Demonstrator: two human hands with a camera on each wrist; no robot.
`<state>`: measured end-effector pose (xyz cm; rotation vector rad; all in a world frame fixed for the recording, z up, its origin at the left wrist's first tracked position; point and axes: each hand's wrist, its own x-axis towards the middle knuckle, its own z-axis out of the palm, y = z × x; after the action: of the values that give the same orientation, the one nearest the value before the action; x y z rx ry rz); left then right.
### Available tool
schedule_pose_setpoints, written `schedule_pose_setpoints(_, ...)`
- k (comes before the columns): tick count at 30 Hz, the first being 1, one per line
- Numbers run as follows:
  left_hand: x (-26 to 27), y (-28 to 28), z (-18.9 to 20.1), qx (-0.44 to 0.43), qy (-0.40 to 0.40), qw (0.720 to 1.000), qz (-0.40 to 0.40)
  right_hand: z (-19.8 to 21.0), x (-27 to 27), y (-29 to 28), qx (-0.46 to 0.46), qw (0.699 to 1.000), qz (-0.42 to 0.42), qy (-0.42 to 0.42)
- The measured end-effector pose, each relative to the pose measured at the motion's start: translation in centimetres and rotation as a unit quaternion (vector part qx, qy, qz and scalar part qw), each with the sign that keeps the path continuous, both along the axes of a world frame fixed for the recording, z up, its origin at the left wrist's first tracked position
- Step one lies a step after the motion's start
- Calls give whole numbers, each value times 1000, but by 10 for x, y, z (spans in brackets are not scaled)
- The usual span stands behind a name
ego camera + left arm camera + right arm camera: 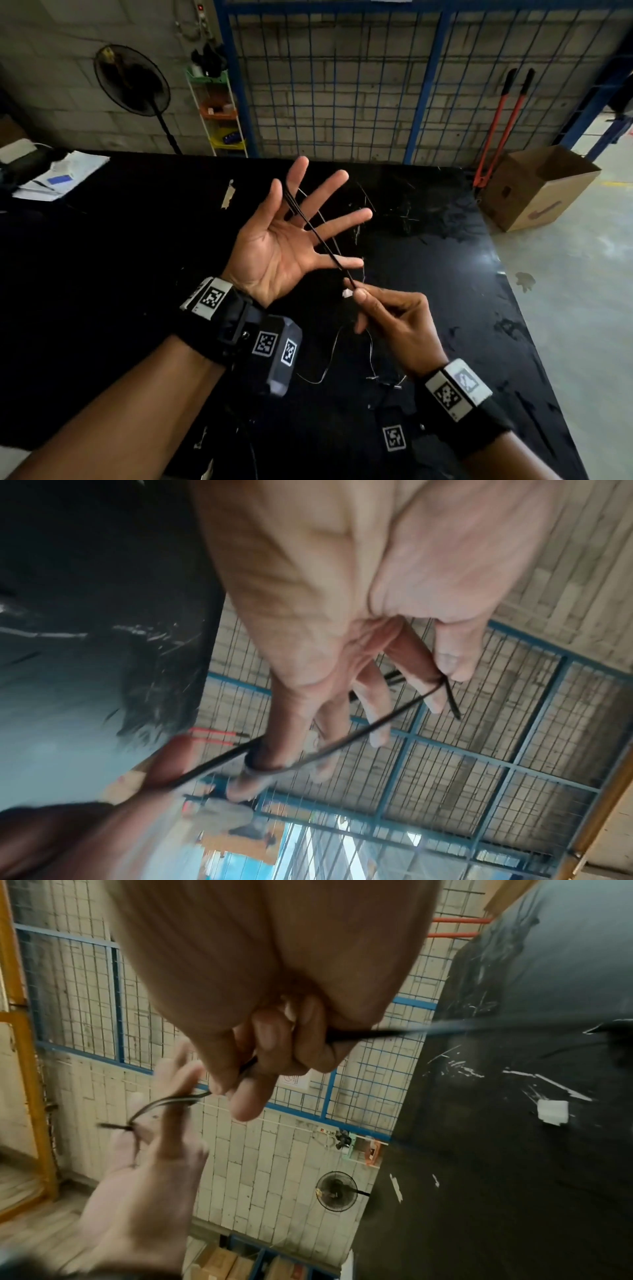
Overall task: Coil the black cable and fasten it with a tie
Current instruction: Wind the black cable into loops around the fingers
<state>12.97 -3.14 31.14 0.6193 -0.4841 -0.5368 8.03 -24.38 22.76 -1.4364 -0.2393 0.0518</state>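
Observation:
My left hand (pixel 281 240) is held palm up above the black table (pixel 120 274), fingers straight and spread. The thin black cable (pixel 318 236) is looped over them, several strands crossing from beside the thumb down to the little finger. In the left wrist view the cable (pixel 359 731) wraps round the little finger and hooks near the thumb, a short end sticking out. My right hand (pixel 356 291) pinches the cable just below the left little finger and pulls it taut. In the right wrist view its curled fingers (pixel 274 1047) grip the cable (pixel 377 1034), which trails off towards the table.
Thin pale wire strands (pixel 325 370) and a small white scrap (pixel 551 1112) lie on the table under the hands. Papers (pixel 58 178) sit at the far left. A cardboard box (pixel 537 192) and red-handled cutters (pixel 496 126) stand right of the table, before a blue mesh fence (pixel 342 85).

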Motion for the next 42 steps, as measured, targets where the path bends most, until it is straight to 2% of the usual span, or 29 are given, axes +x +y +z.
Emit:
schedule_pose_setpoints(5,14,14,6,83,-5,987,135,-1,-18,-11,-74,997,-11,28)
schedule_pose_setpoints(10,19,24,6,217,-4,961,174,31,-26,-33,-114,993,15,0)
schedule_pose_setpoints(13,15,29,-1,311,-25,941,130,58,-20,-45,-118,992,8,-36)
schedule_pose_setpoints(18,-3,13,-11,423,-55,904,18,100,2,-49,-200,970,-14,-140)
schedule_pose_setpoints(23,-18,-9,-13,459,-98,877,-99,119,24,-37,-247,948,-3,-201)
schedule_pose_setpoints(27,-21,-9,-9,465,-87,872,-126,112,36,-37,-226,954,7,-197)
schedule_pose_setpoints(30,-22,-4,-9,440,-77,883,-141,101,41,-38,-194,965,21,-175)
schedule_pose_setpoints(34,-28,-3,-4,287,-42,941,-177,82,46,-37,-86,989,32,-117)
schedule_pose_setpoints(36,-26,-5,0,213,-37,960,-179,70,44,-33,-44,993,52,-97)
schedule_pose_setpoints(42,-11,2,19,40,-17,993,-107,21,28,-19,-37,999,24,1)
